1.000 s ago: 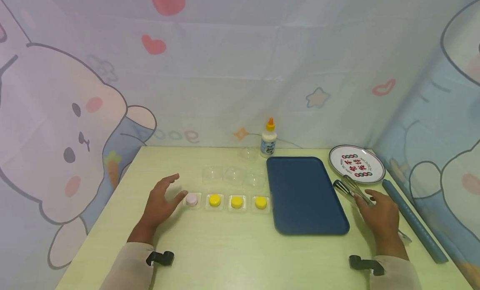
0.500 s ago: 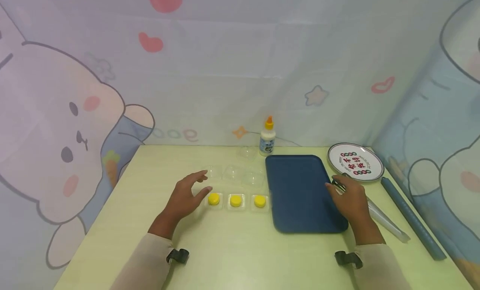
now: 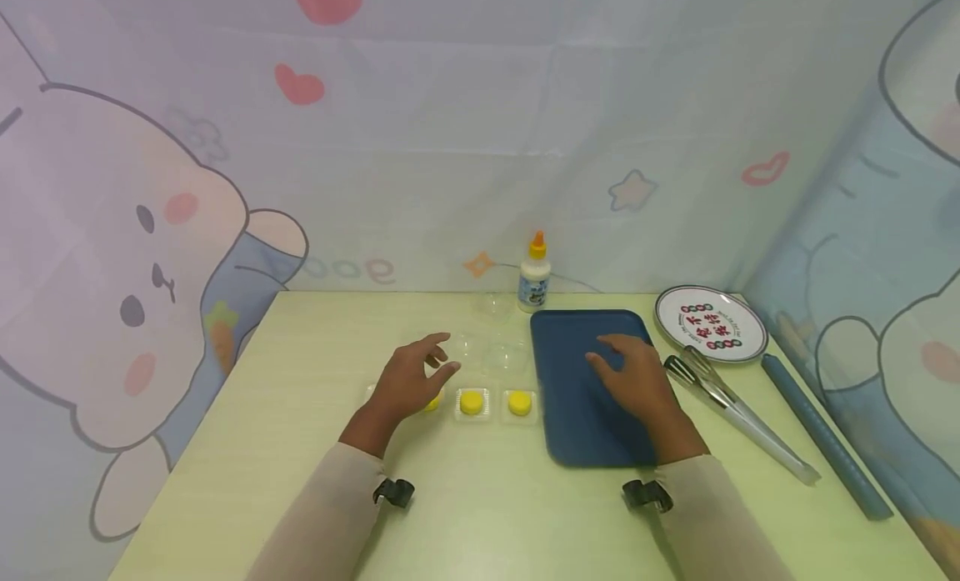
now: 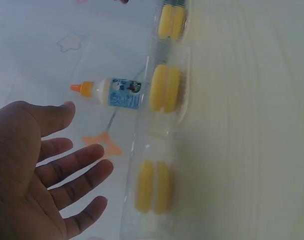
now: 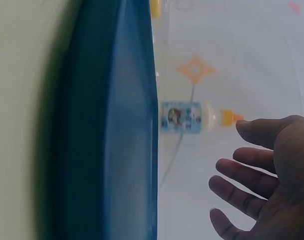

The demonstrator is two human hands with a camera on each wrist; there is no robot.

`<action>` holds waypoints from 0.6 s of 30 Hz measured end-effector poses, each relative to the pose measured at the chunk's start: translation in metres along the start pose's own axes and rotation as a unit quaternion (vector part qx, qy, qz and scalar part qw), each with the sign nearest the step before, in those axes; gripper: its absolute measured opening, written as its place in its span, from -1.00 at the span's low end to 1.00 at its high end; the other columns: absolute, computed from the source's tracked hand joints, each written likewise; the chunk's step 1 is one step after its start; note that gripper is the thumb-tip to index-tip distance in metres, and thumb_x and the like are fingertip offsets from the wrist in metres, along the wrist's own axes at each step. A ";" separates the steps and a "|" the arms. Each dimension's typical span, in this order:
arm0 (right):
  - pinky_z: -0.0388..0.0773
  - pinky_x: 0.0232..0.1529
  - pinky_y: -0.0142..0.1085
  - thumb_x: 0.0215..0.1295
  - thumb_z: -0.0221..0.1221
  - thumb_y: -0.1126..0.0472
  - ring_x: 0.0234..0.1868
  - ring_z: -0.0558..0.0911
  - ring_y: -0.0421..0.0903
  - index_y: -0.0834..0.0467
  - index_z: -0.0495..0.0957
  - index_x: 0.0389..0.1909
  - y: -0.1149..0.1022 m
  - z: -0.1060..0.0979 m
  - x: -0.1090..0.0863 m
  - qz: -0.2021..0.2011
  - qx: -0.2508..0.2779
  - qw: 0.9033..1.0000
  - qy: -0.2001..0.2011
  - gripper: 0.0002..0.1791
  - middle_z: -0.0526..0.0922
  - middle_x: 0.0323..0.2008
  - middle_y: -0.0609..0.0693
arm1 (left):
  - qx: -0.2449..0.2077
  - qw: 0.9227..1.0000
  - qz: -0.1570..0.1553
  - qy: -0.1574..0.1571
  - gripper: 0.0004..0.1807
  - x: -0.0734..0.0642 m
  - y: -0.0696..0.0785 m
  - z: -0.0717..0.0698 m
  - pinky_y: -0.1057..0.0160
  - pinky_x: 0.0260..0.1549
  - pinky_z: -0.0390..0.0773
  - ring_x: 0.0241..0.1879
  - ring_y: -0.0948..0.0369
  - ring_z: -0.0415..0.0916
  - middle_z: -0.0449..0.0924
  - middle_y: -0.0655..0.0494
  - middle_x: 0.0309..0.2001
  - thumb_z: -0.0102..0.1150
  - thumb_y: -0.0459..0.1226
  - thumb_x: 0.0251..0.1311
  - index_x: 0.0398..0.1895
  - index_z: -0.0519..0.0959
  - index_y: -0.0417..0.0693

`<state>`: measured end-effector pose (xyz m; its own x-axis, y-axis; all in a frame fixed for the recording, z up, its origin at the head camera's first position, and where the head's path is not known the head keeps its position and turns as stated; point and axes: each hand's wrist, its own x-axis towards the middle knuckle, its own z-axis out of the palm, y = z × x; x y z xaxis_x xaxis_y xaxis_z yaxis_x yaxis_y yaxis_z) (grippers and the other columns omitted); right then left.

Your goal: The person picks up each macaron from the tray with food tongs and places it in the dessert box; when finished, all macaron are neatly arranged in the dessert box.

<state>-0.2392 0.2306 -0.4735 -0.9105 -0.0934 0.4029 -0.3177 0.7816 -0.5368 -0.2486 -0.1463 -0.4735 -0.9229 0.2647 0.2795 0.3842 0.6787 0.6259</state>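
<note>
My left hand (image 3: 408,381) hovers over the left end of a row of macarons, fingers relaxed and holding nothing. It partly hides one yellow macaron, and the pink one at the end of the row is hidden behind it. To its right sit a yellow macaron (image 3: 472,403) and another yellow macaron (image 3: 519,403), each in a small clear plastic holder. In the left wrist view a yellow macaron (image 4: 165,88) shows two shells side-on. Above the dark blue tray (image 3: 581,439) is my right hand (image 3: 637,379), its fingers loosely spread and nothing in them.
Clear plastic covers (image 3: 507,356) stand behind the macarons. A glue bottle (image 3: 535,279) with an orange tip is near the back wall. Right of the tray lie metal tongs (image 3: 750,423), a whisk-like utensil (image 3: 701,364), a white plate (image 3: 712,324) and a blue-grey rod (image 3: 825,439).
Both hands have moved inward: the left rightward along the macaron row, the right leftward from the metal utensils to over the tray. The tongs are uncovered now.
</note>
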 end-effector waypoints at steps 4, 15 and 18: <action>0.60 0.28 0.31 0.54 0.34 0.11 0.26 0.69 0.35 0.33 0.67 0.29 -0.013 0.010 0.005 0.007 0.009 1.000 -0.025 -0.53 0.73 0.24 0.36 | 0.018 1.000 -0.024 -0.008 -0.42 0.007 0.006 0.011 -0.15 0.06 0.73 0.07 -0.06 0.77 0.83 -0.08 0.06 0.34 -0.10 0.52 0.52 0.52 -0.05; 0.63 0.31 0.27 0.57 0.31 0.01 0.31 0.69 0.28 0.23 0.65 0.37 -0.034 0.037 0.024 0.025 0.026 0.995 -0.092 -0.48 0.70 0.35 0.25 | 0.061 0.997 -0.040 -0.010 -0.37 0.020 0.017 0.026 -0.16 0.03 0.72 0.06 -0.05 0.76 0.86 -0.01 0.01 0.34 -0.04 0.50 0.54 0.50 -0.02; 0.64 0.30 0.25 0.56 0.32 0.00 0.30 0.70 0.25 0.23 0.65 0.37 -0.039 0.043 0.028 0.026 0.032 0.993 -0.109 -0.47 0.70 0.35 0.23 | 0.070 0.996 -0.047 -0.021 -0.37 0.023 0.019 0.029 -0.16 0.04 0.73 0.07 -0.07 0.76 0.87 -0.02 0.03 0.33 -0.03 0.51 0.54 0.49 -0.02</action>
<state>-0.2635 0.1711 -0.4739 -0.9594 -0.1905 0.2081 -0.2790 0.7492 -0.6007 -0.2631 -0.1077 -0.4764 -0.9560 0.2218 0.1922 0.2917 0.7898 0.5396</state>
